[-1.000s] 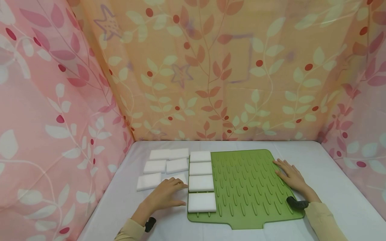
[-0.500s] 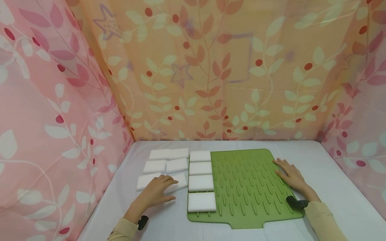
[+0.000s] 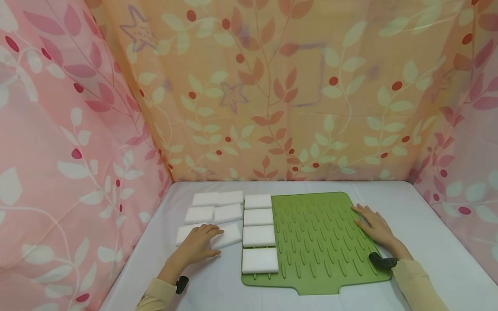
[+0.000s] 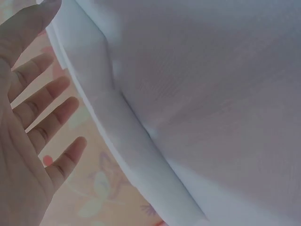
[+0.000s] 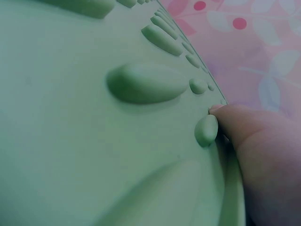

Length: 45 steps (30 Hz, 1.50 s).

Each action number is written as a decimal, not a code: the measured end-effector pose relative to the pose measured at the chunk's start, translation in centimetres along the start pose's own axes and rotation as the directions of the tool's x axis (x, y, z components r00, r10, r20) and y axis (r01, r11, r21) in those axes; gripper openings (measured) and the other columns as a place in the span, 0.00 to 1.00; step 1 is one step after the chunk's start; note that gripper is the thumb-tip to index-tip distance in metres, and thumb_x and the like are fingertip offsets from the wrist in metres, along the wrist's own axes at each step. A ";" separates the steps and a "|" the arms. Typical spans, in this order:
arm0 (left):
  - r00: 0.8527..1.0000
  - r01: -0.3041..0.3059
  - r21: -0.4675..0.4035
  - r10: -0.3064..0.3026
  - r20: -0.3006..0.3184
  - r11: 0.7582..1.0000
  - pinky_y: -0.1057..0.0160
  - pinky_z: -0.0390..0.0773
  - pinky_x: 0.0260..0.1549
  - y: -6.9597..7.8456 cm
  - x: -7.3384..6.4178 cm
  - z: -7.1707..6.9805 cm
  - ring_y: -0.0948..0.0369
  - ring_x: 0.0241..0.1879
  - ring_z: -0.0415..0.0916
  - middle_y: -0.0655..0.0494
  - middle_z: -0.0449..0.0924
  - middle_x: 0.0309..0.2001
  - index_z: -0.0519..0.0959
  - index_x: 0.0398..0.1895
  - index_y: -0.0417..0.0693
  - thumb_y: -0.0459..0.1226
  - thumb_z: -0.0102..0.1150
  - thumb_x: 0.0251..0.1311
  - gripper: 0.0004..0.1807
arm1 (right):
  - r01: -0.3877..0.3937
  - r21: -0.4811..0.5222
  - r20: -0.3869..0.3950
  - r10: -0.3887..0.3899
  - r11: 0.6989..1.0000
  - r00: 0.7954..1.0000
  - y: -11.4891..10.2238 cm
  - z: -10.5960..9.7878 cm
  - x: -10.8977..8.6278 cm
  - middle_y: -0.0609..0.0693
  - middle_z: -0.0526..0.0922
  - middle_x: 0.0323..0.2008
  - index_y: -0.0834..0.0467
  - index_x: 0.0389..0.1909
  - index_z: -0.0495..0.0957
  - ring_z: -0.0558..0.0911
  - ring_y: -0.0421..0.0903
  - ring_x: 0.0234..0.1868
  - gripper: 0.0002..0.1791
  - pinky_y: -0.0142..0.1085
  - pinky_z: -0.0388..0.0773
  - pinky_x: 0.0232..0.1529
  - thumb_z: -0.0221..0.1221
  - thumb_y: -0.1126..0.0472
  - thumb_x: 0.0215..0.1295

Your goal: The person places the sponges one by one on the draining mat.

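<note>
My left hand (image 3: 196, 245) hovers over the left-hand white blocks, its fingers spread and holding nothing. Beneath and beside its fingertips lies a white rectangular sponge-like block (image 3: 230, 234); another block (image 3: 184, 233) is partly covered by the hand. In the left wrist view, the fingers are extended beside white surfaces. At the right, my right hand (image 3: 375, 227) rests on the edge of a green ridged drying mat (image 3: 311, 242). Its thumb (image 5: 263, 146) touches the mat's rim in the right wrist view. Several white blocks (image 3: 258, 236) form a column along the mat's left side.
Several more white blocks (image 3: 200, 214) lie flat in rough rows on the white-covered table (image 3: 148, 233), left of the mat. Floral curtains (image 3: 272, 108) enclose the table at the back and both sides. A tab juts from the mat's front edge.
My left hand has moved left, away from the mat's column of blocks and over the loose blocks, uncovering one beside the mat. The right hand and mat stay put.
</note>
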State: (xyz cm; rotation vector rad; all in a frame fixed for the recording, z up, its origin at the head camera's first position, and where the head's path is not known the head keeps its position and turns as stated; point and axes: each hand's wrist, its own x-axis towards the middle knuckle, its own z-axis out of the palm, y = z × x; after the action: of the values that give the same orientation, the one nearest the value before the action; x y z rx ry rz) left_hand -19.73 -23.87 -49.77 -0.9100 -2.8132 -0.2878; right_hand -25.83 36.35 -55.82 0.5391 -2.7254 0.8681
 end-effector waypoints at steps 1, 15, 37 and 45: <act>1.000 0.000 0.002 0.000 -0.001 1.000 0.48 0.70 0.47 0.0 0.0 0.0 0.55 0.54 0.69 0.55 0.73 0.54 0.74 0.56 0.54 0.52 0.68 0.45 0.33 | 0.000 -0.001 0.001 0.000 1.000 1.000 0.0 0.0 0.0 0.71 0.57 0.65 0.61 0.65 0.62 0.51 0.73 0.65 0.28 0.65 0.36 0.62 0.52 0.56 0.67; 0.999 0.032 0.009 -0.032 0.017 0.999 0.46 0.69 0.47 -0.3 0.2 0.3 0.51 0.54 0.70 0.50 0.74 0.55 0.73 0.57 0.51 0.49 0.67 0.48 0.32 | -0.009 -0.002 0.011 0.009 1.000 1.000 -0.1 -0.1 0.0 0.70 0.56 0.65 0.61 0.66 0.61 0.50 0.72 0.66 0.28 0.64 0.35 0.63 0.51 0.55 0.68; 1.000 0.016 0.067 -0.017 0.002 0.998 0.47 0.70 0.46 -0.6 0.3 -1.0 0.53 0.52 0.72 0.54 0.75 0.52 0.74 0.57 0.53 0.49 0.68 0.47 0.31 | -0.005 -0.010 0.001 0.005 1.000 1.000 0.1 0.1 0.0 0.71 0.57 0.65 0.61 0.65 0.62 0.51 0.72 0.66 0.27 0.65 0.37 0.62 0.51 0.56 0.68; 0.999 0.016 0.044 -0.014 -0.049 0.999 0.46 0.69 0.47 -0.8 0.7 -1.8 0.53 0.53 0.72 0.53 0.75 0.53 0.74 0.56 0.53 0.47 0.69 0.46 0.31 | -0.003 0.002 -0.005 0.003 1.000 1.000 -0.2 0.0 -0.1 0.71 0.57 0.65 0.62 0.65 0.62 0.51 0.73 0.65 0.27 0.65 0.37 0.62 0.52 0.56 0.67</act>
State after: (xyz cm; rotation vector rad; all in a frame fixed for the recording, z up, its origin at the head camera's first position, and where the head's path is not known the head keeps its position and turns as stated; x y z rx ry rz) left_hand -20.60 -24.56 -48.00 -0.8610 -2.7713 -0.2445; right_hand -25.70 36.21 -55.74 0.5324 -2.7215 0.8713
